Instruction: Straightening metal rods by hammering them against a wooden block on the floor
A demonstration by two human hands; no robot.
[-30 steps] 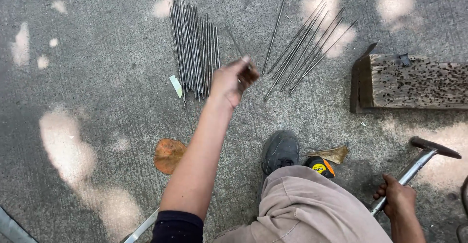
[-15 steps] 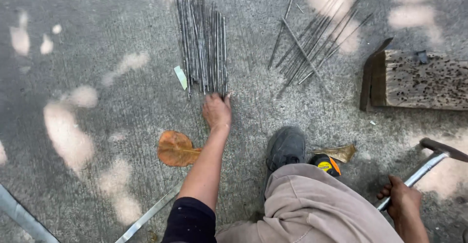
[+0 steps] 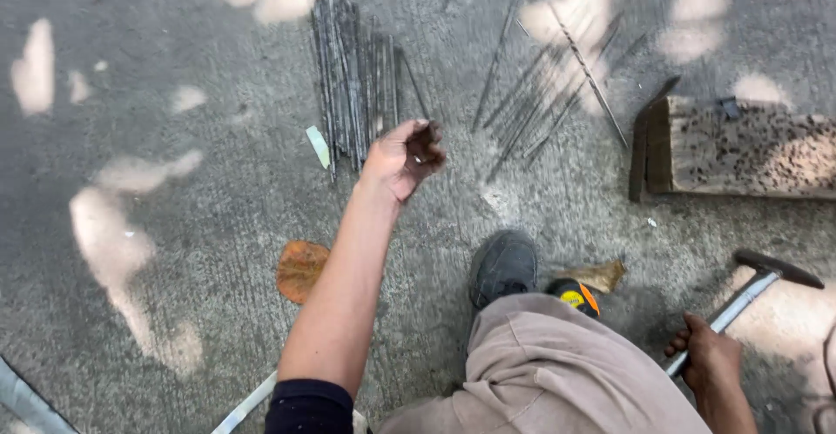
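Observation:
My left hand point(image 3: 402, 157) reaches out over the concrete, fingers curled around the near end of one thin metal rod point(image 3: 414, 94). That rod lies at the right edge of a tidy bundle of thin metal rods point(image 3: 353, 81). A looser, fanned-out pile of rods point(image 3: 549, 94) lies to the right of the hand. Low at the right, my right hand point(image 3: 710, 360) grips the metal handle of a hammer point(image 3: 766, 275), whose dark head rests near the ground. Motion blurs the left fingers.
A pitted wooden block point(image 3: 740, 147) sits at the right. My grey shoe point(image 3: 503, 264) and bent knee point(image 3: 557, 373) fill the lower middle, with a yellow-orange tool point(image 3: 575, 296) beside them. An orange leaf point(image 3: 300, 269), a pale scrap point(image 3: 319, 147) and a metal strip point(image 3: 17, 395) lie around.
My left hand went from the loose pile to the near end of the tidy bundle, then lifted slightly right and curled on a rod. The right hand keeps the hammer.

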